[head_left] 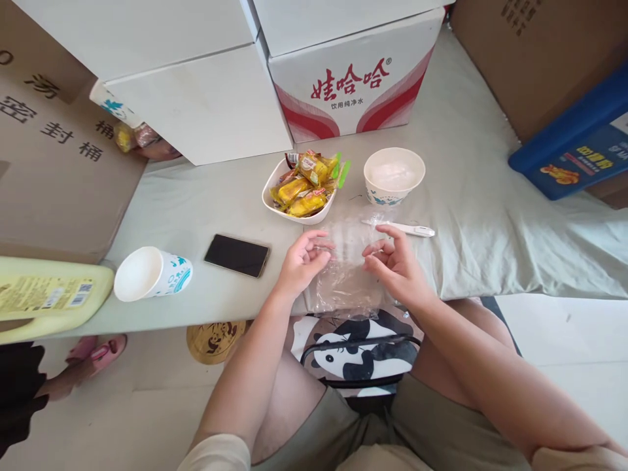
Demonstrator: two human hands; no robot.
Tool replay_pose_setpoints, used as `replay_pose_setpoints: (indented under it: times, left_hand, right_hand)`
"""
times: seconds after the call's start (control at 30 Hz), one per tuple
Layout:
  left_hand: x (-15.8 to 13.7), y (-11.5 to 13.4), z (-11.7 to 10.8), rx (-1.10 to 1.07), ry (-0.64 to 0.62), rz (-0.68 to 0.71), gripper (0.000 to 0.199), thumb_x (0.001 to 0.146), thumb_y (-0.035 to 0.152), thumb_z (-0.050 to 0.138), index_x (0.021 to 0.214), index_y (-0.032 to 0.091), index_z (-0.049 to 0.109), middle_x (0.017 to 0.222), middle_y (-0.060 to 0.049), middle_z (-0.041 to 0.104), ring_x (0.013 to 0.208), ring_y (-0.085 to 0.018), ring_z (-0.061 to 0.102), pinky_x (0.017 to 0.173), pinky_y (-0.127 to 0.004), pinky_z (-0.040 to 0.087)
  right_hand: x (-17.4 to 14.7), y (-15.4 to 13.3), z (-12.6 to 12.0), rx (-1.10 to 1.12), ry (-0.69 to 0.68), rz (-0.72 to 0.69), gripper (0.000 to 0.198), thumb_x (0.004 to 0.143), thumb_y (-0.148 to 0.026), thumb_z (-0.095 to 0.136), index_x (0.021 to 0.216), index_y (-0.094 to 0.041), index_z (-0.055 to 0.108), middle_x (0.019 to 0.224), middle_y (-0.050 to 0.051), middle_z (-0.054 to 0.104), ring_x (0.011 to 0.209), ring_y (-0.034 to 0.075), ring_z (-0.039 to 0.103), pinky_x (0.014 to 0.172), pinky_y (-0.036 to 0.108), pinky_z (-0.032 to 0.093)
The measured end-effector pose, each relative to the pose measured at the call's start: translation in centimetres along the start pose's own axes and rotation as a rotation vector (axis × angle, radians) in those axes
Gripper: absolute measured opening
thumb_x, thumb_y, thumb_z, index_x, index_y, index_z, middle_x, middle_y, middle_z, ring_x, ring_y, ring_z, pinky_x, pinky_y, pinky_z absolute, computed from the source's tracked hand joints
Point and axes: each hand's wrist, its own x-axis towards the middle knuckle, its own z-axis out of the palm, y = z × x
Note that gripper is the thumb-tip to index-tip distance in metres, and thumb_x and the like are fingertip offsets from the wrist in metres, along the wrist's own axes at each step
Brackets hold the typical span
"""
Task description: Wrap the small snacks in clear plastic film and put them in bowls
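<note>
A clear plastic bag [350, 278] lies crinkled on the cloth-covered table, its near end over the front edge. My left hand [307, 261] is at the bag's left side, fingers loosely curved and apart. On the right side, my right hand [395, 265] has its index finger stretched out and the others bent, with gaps between them. Neither hand shows a clear grip on the film. Just beyond my right hand lies a slim white-handled tool [417, 229]. Behind it stands a paper bowl [392, 193] with whitish, translucent material inside.
A white bowl [275, 208] holds several wrapped snacks [304, 186]. Left of my hands lie a phone [237, 255] and a tipped paper cup [171, 273]. A yellow jug [53, 294], white cartons [353, 85] and a blue container [574, 144] surround the space. A person's foot [105, 353] shows lower left.
</note>
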Motion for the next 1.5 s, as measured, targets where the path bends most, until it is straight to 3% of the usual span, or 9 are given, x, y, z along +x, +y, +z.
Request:
replay_pose_setpoints:
  times: [0.13,0.37,0.63,0.77,0.87,1.0,1.13,1.3,1.5]
  left_hand:
    - [0.0,-0.5,-0.2,0.199,-0.035,-0.003,0.038,0.071,0.025,0.078,0.107,0.019,0.069,0.092,-0.005,0.072,0.078,-0.016,0.066,0.075,-0.029,0.051]
    - [0.0,-0.6,-0.6,0.574,0.064,0.277,0.007,0.078,0.019,0.064,0.079,0.02,0.071,0.08,-0.001,0.059,0.069,-0.014,0.055,0.069,-0.027,0.046]
    - [-0.4,0.2,-0.6,0.474,0.006,0.296,0.005,0.075,0.021,0.066,0.071,0.019,0.065,0.124,-0.012,0.061,0.118,-0.027,0.058,0.105,-0.041,0.042]
    - [-0.7,0.4,-0.7,0.255,-0.064,0.169,0.014,0.08,0.031,0.066,0.077,0.018,0.062,0.115,-0.011,0.07,0.106,-0.024,0.065,0.096,-0.037,0.047]
    - [-0.7,0.2,-0.6,0.022,-0.145,-0.003,0.036,0.074,0.038,0.076,0.099,0.02,0.058,0.107,-0.009,0.074,0.095,-0.022,0.07,0.083,-0.033,0.051]
    - [-0.5,0.0,-0.3,-0.124,-0.18,-0.148,0.057,0.066,0.037,0.085,0.11,0.021,0.052,0.09,-0.004,0.076,0.073,-0.017,0.071,0.069,-0.027,0.052]
    - [-0.3,0.4,0.0,-0.216,-0.028,-0.128,0.054,0.061,0.04,0.088,0.098,0.019,0.054,0.071,0.002,0.07,0.057,-0.012,0.065,0.055,-0.022,0.048]
    - [-0.3,0.8,0.2,-0.254,0.043,-0.105,0.051,0.06,0.038,0.088,0.091,0.019,0.053,0.068,0.004,0.069,0.054,-0.01,0.062,0.054,-0.022,0.048]
    - [-0.1,0.6,0.1,-0.201,0.052,-0.082,0.043,0.064,0.036,0.083,0.09,0.02,0.053,0.068,0.004,0.068,0.056,-0.012,0.064,0.057,-0.023,0.049]
  right_hand:
    - [0.1,0.4,-0.2,-0.119,-0.069,-0.032,0.033,0.089,-0.035,0.06,0.12,-0.025,0.054,0.095,0.004,0.065,0.082,0.016,0.064,0.075,0.032,0.055]
    - [0.8,1.0,-1.1,-0.491,0.098,-0.08,0.025,0.087,-0.028,0.057,0.11,-0.022,0.064,0.088,0.003,0.058,0.073,0.017,0.059,0.069,0.035,0.054]
    - [0.4,0.0,-1.1,-0.721,0.198,-0.436,0.006,0.087,-0.024,0.057,0.084,-0.022,0.061,0.132,0.013,0.056,0.132,0.033,0.049,0.108,0.055,0.04]
    - [0.2,-0.6,-1.0,-0.529,0.008,-0.255,0.005,0.089,-0.024,0.053,0.084,-0.023,0.056,0.083,0.005,0.071,0.087,0.024,0.068,0.081,0.039,0.053]
    - [0.0,-0.8,-0.6,-0.277,-0.045,-0.028,0.009,0.093,-0.03,0.05,0.086,-0.024,0.051,0.061,-0.002,0.063,0.055,0.016,0.059,0.056,0.029,0.046]
    - [0.2,-0.8,-0.2,-0.016,0.033,0.075,0.018,0.091,-0.041,0.055,0.09,-0.025,0.047,0.059,-0.005,0.059,0.052,0.014,0.057,0.052,0.026,0.045]
    - [0.6,-0.6,-0.2,0.12,-0.015,0.127,0.034,0.082,-0.043,0.068,0.104,-0.026,0.047,0.076,-0.003,0.066,0.066,0.016,0.064,0.061,0.029,0.052]
    - [0.6,-0.3,-0.2,-0.053,-0.135,0.163,0.022,0.079,-0.038,0.068,0.088,-0.022,0.057,0.079,0.002,0.067,0.073,0.018,0.065,0.066,0.032,0.053]
    - [0.8,0.0,-0.6,-0.126,0.031,0.072,0.017,0.086,-0.038,0.059,0.079,-0.023,0.052,0.065,-0.002,0.062,0.059,0.016,0.061,0.057,0.029,0.049]
